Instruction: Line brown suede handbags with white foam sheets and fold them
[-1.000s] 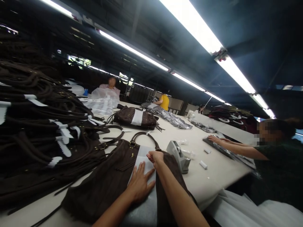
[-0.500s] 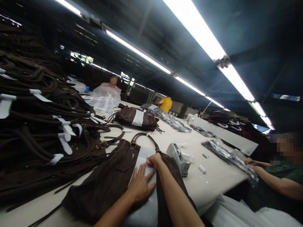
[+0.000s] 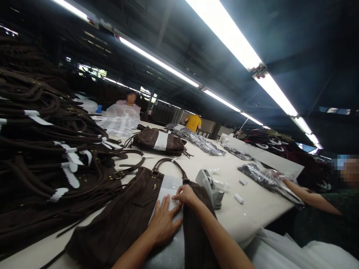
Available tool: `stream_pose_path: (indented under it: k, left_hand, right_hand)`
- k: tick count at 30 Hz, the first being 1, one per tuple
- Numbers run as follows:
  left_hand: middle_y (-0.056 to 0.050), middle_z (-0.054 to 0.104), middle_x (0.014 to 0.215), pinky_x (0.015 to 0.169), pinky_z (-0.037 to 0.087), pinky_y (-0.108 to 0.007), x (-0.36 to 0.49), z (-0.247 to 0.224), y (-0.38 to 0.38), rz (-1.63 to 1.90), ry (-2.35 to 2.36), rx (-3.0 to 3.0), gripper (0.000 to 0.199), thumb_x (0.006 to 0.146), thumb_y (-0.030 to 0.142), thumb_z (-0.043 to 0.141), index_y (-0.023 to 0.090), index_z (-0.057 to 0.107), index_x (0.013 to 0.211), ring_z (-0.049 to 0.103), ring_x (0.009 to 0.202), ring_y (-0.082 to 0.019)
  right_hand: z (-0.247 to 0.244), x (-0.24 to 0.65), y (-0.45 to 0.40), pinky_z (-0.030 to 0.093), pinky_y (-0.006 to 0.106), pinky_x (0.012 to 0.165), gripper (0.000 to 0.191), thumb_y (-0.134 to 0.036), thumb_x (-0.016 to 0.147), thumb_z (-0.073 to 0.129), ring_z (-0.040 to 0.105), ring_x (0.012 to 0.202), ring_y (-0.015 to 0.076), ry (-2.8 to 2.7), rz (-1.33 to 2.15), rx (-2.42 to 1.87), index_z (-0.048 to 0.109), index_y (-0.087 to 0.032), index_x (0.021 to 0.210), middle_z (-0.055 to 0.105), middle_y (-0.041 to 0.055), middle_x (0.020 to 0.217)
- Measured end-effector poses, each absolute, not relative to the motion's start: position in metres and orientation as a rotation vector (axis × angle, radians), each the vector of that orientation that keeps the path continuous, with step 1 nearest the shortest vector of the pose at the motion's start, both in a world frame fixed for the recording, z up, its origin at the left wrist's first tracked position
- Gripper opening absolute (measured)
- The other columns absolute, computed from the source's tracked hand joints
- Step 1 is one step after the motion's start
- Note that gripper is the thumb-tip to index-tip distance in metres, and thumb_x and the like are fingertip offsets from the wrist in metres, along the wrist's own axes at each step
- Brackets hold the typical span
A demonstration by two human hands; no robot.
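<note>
Coworker's arm had reached farther over the plastic-wrapped bundle. Far left was a bag pile, then the brown bag lying on the worktop. Left hand was spread flat on its pale strip, gripping nothing; right hand looked near-pinched there, couldn't tell on what. Tape dispenser sat just beside.

Just left of the tape dispenser, the left hand and right hand hide part of a pale strip; whether the right hand's fingers pinch anything is too small to tell. The brown bag beside the dispenser runs off the bottom edge. Well left of the dispenser, a bag pile leaves the frame. Right of the dispenser, a co-worker is cut off, head blurred.
</note>
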State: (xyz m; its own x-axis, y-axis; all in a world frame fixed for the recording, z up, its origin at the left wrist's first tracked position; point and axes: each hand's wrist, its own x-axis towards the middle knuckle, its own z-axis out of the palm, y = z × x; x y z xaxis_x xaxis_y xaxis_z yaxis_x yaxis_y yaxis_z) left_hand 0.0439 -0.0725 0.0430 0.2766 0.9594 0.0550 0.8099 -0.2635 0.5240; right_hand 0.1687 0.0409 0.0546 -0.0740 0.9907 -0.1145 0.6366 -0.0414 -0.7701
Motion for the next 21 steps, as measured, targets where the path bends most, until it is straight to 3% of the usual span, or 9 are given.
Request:
stream_pose_path:
  k: [3,5,8,13,16,18,21]
  left_hand:
    - [-0.011,0.015,0.159,0.118,0.007,-0.051,0.045,0.045,-0.072,0.478,1.606,2.172,0.060,0.089,0.048,0.043,0.032,0.035,0.146,0.005,0.146,-0.029]
    - [-0.010,0.015,0.159,0.118,0.008,-0.050,0.045,0.046,-0.072,0.465,1.625,2.180,0.058,0.089,0.049,0.044,0.034,0.037,0.145,0.005,0.146,-0.029]
    - [-0.011,0.015,0.159,0.118,0.009,-0.049,0.045,0.046,-0.072,0.443,1.661,2.185,0.057,0.090,0.050,0.043,0.033,0.039,0.144,0.006,0.146,-0.029]
    - [-0.013,0.018,0.158,0.119,0.010,-0.048,0.047,0.042,-0.067,0.430,1.682,2.234,0.057,0.090,0.053,0.041,0.031,0.040,0.144,0.006,0.145,-0.029]
    - [-0.015,0.018,0.157,0.118,0.011,-0.048,0.047,0.032,-0.061,0.431,1.706,2.263,0.058,0.090,0.052,0.041,0.030,0.039,0.144,0.005,0.144,-0.029]
    - [-0.015,0.020,0.157,0.118,0.012,-0.049,0.046,0.022,-0.055,0.429,1.715,2.286,0.059,0.090,0.051,0.042,0.029,0.039,0.144,0.006,0.144,-0.030]
    - [-0.014,0.023,0.156,0.117,0.014,-0.050,0.044,0.008,-0.047,0.475,1.730,2.318,0.058,0.089,0.052,0.043,0.030,0.040,0.143,0.009,0.144,-0.030]
  right_hand:
    - [0.058,0.169,0.042,0.045,0.021,0.062,0.017,-0.013,0.065,0.077,0.067,0.069,0.0171,-1.824,0.740,-1.684,0.075,-0.022,0.078,0.069,-0.0003,0.062]
    - [0.063,0.170,0.047,0.045,0.022,0.073,0.013,-0.012,0.068,0.073,0.068,0.084,0.0191,-1.829,0.627,-1.696,0.075,-0.022,0.076,0.073,0.0030,0.075]
    - [0.080,0.187,0.059,0.044,0.026,0.081,0.010,-0.017,0.077,0.066,0.066,0.094,0.0223,-1.773,0.474,-1.723,0.075,-0.020,0.076,0.074,0.0083,0.088]
    - [0.122,0.271,0.078,0.042,0.029,0.086,0.020,-0.025,0.085,0.056,0.061,0.107,0.0249,-1.504,0.271,-1.845,0.074,-0.019,0.091,0.071,0.0134,0.104]
    - [0.134,0.327,0.079,0.044,0.028,0.079,0.012,-0.024,0.080,0.063,0.062,0.102,0.0254,-1.341,0.300,-1.959,0.072,-0.017,0.076,0.071,0.0146,0.096]
    - [0.133,0.352,0.077,0.045,0.026,0.071,0.016,-0.026,0.075,0.069,0.064,0.087,0.0223,-1.274,0.421,-1.998,0.068,-0.015,0.064,0.071,0.0121,0.079]
    - [0.123,0.367,0.075,0.043,0.021,0.060,0.019,-0.030,0.072,0.073,0.060,0.066,0.0147,-1.207,0.640,-1.976,0.066,-0.014,0.063,0.065,0.0042,0.060]
